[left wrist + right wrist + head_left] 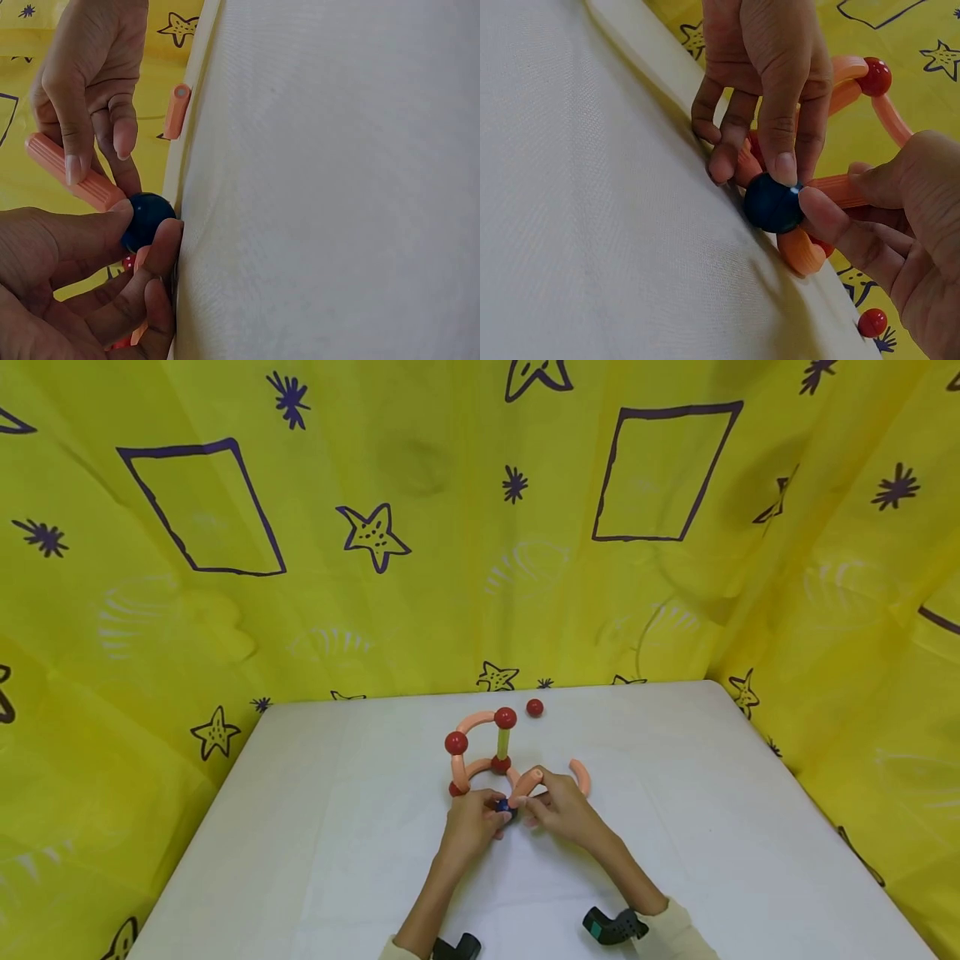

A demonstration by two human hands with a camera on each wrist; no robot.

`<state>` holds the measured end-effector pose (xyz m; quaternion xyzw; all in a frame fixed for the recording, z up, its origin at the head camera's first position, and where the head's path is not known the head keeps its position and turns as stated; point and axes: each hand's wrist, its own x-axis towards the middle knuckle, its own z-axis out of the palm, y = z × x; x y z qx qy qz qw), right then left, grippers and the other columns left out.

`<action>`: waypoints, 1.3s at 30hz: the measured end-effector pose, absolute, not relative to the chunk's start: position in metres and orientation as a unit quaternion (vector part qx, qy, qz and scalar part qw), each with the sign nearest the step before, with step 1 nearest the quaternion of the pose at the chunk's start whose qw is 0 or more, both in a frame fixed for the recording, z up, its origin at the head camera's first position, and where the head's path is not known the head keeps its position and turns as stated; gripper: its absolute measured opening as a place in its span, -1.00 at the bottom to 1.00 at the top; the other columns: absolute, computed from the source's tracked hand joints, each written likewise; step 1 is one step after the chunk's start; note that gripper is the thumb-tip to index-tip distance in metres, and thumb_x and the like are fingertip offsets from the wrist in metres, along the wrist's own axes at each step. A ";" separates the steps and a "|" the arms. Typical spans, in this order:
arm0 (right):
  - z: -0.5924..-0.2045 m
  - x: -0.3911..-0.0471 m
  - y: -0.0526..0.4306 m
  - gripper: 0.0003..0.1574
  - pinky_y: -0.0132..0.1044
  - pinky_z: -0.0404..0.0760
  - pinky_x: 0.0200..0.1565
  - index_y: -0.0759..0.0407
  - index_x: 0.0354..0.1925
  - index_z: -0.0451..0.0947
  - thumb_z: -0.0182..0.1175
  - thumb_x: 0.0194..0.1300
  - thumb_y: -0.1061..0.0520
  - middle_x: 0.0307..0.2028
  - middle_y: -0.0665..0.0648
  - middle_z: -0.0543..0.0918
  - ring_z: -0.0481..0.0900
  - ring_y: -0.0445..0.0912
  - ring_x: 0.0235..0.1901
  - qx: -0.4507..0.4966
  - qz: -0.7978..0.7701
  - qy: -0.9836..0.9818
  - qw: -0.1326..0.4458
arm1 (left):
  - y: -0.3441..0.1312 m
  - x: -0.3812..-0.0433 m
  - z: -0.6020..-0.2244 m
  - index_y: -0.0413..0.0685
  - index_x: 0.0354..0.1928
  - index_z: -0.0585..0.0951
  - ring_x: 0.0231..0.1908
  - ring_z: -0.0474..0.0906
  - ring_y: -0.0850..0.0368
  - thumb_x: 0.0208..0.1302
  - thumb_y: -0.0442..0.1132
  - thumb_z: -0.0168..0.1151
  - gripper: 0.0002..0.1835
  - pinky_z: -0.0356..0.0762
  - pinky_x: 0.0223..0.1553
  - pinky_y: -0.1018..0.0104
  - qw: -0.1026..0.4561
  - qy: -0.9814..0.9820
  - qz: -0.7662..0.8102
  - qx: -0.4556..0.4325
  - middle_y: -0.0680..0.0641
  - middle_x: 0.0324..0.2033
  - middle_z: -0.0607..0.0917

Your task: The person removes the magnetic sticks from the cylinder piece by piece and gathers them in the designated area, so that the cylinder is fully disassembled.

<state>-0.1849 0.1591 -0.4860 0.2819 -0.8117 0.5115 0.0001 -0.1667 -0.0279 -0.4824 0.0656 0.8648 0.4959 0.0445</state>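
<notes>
My left hand [472, 820] pinches a dark blue ball [148, 222] between thumb and fingers, low over the white table. My right hand [564, 810] grips an orange curved stick [527, 783] whose lower end meets the ball; whether it is joined cannot be told. In the right wrist view other orange sticks [801, 252] run from the same ball. They belong to a standing frame of orange curved sticks, red balls [456, 743] and one upright yellow-green stick [503, 744], just beyond my hands.
A loose orange curved stick [581, 777] lies right of my right hand. A loose red ball [535, 707] sits near the back edge of the white table [360, 860]. A yellow patterned curtain [450, 602] stands behind and at both sides.
</notes>
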 end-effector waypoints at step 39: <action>-0.467 -0.195 0.218 -0.50 -0.36 0.64 -0.26 0.42 0.14 0.43 0.16 0.41 0.08 -0.10 0.31 0.62 0.58 -0.27 -0.25 0.067 0.634 -0.769 0.047 | -0.028 -0.167 -0.483 -0.24 -0.03 0.66 -0.60 0.57 0.21 0.24 -0.32 0.31 -0.74 0.51 -0.51 0.38 0.067 0.861 0.502 0.046 -0.08 -0.33 0.67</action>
